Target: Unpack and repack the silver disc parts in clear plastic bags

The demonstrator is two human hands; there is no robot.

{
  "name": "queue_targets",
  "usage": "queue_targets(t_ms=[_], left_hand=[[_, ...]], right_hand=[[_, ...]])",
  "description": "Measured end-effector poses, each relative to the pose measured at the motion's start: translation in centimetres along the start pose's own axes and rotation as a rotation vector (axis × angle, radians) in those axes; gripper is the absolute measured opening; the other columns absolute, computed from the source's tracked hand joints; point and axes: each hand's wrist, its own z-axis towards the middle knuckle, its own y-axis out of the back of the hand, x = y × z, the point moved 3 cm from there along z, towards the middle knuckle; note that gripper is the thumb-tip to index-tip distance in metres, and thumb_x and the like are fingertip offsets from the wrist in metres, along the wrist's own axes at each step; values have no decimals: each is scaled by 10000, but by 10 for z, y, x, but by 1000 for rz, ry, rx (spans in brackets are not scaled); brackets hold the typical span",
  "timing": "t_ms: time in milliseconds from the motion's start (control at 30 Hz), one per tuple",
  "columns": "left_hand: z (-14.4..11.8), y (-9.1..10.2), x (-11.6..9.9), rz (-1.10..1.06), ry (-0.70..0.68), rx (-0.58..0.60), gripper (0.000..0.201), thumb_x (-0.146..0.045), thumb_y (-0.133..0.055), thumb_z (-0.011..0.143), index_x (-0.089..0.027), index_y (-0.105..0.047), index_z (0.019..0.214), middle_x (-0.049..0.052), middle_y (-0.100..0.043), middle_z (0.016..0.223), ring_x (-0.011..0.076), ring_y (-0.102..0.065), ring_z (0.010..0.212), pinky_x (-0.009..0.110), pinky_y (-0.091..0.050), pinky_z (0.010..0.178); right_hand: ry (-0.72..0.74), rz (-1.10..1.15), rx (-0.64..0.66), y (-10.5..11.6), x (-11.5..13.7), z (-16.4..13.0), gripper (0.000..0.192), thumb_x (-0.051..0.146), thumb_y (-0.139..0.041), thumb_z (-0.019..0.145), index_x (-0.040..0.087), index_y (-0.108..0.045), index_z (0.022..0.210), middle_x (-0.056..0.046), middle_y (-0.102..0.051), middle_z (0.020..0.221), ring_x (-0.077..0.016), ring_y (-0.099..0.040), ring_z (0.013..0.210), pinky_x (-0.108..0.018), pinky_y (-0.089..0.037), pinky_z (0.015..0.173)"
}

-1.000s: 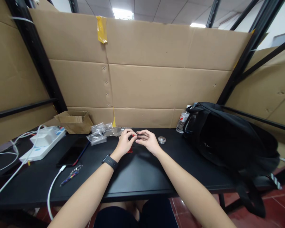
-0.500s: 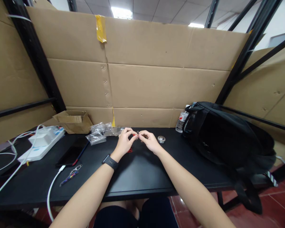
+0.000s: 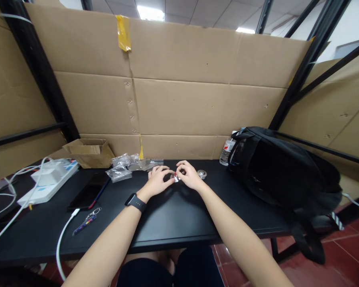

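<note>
Cables, two white ones, trail past one power strip (image 3: 46,185) at the desk's (image 3: 173,217) left end. Right of the strip lie one dark phone (image 3: 89,192), one key ring (image 3: 85,223) and a few clear plastic bags (image 3: 122,166). Further right, the left hand (image 3: 158,180) and right hand (image 3: 188,175) meet, fingers pinched together on one small clear piece (image 3: 175,177) just above the desk. One metal disc (image 3: 202,173), one water bottle (image 3: 226,151) and one black backpack (image 3: 284,167) follow.

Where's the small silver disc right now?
In the head view, the small silver disc lies on the black table, just right of the right hand and left of the water bottle and black backpack.
</note>
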Motion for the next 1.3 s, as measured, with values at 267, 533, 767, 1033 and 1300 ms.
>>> queue_targets(t_ms=[267,533,767,1033,1300], left_hand=[[4,25,46,185,114,-23,286,-317,-504,948,-293,-743,1103,52,-707,1225,322,-571,1165,466,-442,971],[1,32,57,117,79,148,221,-434,-649,834,-266,-792,826,43,-782,1015,275,-679,1004,363,-479,906],[-2,37,57,-61,-35,229,211,-431,-763,741,-250,-797,843,43,-774,993,245,-681,978,324,-473,929],[-3,43,49,-190,-102,271,187,-418,-742,775,-236,-786,776,37,-752,923,221,-682,902,311,-489,882],[-3,45,33,-608,-37,170,246,-447,-646,895,-202,-638,870,75,-775,997,231,-688,1052,348,-508,936]], right_hand=[[-75,-387,140,10,-22,-1,108,186,-650,847,194,-677,743,-70,-639,1072,-226,-567,1032,-394,-419,952],[-390,-635,170,62,-45,-12,369,366,-776,762,233,-707,1099,-109,-631,1199,-322,-546,1170,-410,-414,924],[-429,-527,198,87,-68,-17,513,220,-818,675,187,-706,1174,-112,-696,1161,-251,-654,1065,-301,-474,907],[-462,-465,188,91,-78,-21,448,186,-829,664,222,-736,1102,-69,-756,1073,-223,-701,972,-287,-496,871],[-433,-425,174,96,-80,-22,482,164,-848,625,212,-740,1093,-71,-751,1065,-214,-701,905,-284,-498,823]])
